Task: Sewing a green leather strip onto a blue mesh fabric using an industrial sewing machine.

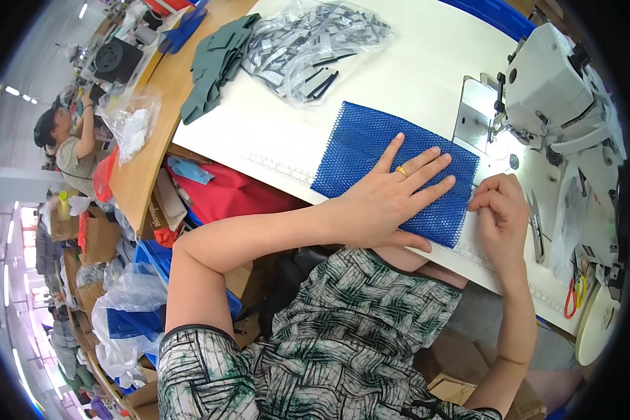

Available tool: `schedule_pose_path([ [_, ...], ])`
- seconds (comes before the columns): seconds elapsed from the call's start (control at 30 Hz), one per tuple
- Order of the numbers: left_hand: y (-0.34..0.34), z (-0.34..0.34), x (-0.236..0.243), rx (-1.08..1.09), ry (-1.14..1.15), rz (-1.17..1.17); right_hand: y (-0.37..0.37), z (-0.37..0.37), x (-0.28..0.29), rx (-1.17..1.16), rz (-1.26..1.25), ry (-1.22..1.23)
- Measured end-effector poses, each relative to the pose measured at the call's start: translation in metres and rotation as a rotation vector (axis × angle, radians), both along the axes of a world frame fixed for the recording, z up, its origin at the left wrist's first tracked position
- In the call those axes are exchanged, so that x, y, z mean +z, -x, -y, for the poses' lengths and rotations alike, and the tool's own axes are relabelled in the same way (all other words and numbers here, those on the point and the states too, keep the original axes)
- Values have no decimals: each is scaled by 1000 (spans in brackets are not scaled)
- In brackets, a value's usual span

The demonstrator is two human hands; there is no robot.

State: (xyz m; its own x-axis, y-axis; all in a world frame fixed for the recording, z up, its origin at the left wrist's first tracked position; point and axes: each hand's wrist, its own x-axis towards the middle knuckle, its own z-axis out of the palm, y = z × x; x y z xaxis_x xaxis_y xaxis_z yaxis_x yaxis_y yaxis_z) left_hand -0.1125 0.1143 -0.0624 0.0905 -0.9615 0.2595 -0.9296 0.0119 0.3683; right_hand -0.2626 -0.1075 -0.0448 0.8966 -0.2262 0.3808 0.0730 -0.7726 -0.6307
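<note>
The left hand (388,199) lies flat with fingers spread, pressing on the blue mesh sheet (357,143) without gripping it. The right hand (500,206) is at the sheet's right side, its fingers curled in; whether they pinch the mesh, I cannot tell. The sheet lies along the front edge of the white bench (427,42), just left of the sewing machine (549,80). It is roughly rectangular, flat, and honeycombed with small holes.

To the right of the right hand, a slim metal tool (535,227) lies near the front edge, with orange-handled scissors (574,297) further along toward the right end. Beyond the sheet, toward the bench's far left corner, a clear plastic bag (315,45) holds a heap of small grey and whitish strips, with some black ones. Dark green fabric (217,63) lies beside it at the left edge. Ruler markings run along the front edge.

Past the left edge stands a wooden table (168,70) carrying a clear bag with white contents (136,129). Below, another clear bag (122,301) has blue material in it, near a cardboard box (101,238). A seated co-worker (73,150) is in the room beyond.
</note>
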Motion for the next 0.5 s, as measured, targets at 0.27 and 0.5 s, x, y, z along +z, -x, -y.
schedule_pose_path([
  [0.27, 0, 0, 3, 48, -38, -36, 1, 2, -2, 48, 26, -80],
  [0.5, -9, 24, 20, 144, -100, -198, -2, 0, -5, 59, 59, -20],
])
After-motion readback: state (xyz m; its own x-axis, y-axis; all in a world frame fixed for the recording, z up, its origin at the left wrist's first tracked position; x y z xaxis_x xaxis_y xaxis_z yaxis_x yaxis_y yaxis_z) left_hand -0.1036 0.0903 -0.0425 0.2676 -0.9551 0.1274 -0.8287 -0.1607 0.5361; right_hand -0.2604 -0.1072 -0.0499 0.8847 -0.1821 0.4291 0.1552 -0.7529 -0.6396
